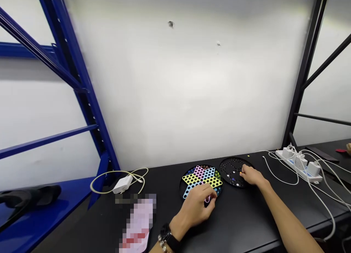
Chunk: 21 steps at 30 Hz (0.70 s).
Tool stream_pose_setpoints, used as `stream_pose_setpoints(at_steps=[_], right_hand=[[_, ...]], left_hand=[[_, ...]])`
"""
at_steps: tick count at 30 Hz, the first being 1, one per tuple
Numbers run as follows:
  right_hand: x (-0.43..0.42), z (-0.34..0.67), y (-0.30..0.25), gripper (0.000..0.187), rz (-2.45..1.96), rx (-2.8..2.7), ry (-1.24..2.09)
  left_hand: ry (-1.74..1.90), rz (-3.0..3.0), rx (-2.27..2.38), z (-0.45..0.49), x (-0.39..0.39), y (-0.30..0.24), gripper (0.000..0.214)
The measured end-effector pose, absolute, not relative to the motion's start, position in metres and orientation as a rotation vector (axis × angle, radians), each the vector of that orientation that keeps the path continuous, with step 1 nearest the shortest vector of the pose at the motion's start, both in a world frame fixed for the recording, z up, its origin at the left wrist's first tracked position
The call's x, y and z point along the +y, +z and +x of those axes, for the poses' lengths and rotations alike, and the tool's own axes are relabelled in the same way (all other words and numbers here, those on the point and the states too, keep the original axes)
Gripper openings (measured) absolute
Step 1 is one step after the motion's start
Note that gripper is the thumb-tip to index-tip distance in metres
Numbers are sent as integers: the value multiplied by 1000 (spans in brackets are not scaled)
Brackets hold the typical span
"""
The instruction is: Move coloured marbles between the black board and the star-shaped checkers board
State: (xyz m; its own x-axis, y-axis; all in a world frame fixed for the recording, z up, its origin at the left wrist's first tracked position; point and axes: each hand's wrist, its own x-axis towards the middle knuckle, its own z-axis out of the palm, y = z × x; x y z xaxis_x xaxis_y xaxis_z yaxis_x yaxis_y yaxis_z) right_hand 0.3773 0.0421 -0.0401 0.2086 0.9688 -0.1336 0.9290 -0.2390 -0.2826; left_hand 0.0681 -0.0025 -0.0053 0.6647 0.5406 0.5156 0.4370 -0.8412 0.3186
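A round Chinese checkers board (202,181) with a colourful star full of holes lies on the black table, and small coloured pieces show around its rim. Over its near edge is my left hand (199,205), its fingers curled and thumb drawn in around the pink point of the star. What those fingertips hold, if anything, is hidden. My right hand (250,174) reaches to the right side of a round black tray (231,165), where its fingers are pinched at a small orange piece (241,173). Several white and dark blue pieces lie in the tray.
A phone (139,223), partly blurred, lies at the left front. Behind it is a white charger (122,184) with a coiled cable. At the right, a power strip (298,165) holds several plugs and loose cables. A blue rack post (93,99) stands at the left.
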Motion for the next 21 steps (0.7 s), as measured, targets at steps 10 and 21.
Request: stream_pose_setpoints(at_steps=[10, 21], right_hand=[[39, 365, -39, 20, -2328, -1897, 305], [42, 337, -31, 17, -1770, -1673, 506]], left_hand=[[915, 2704, 815, 69, -4, -2, 13], [889, 2745, 871, 68, -4, -3, 13]])
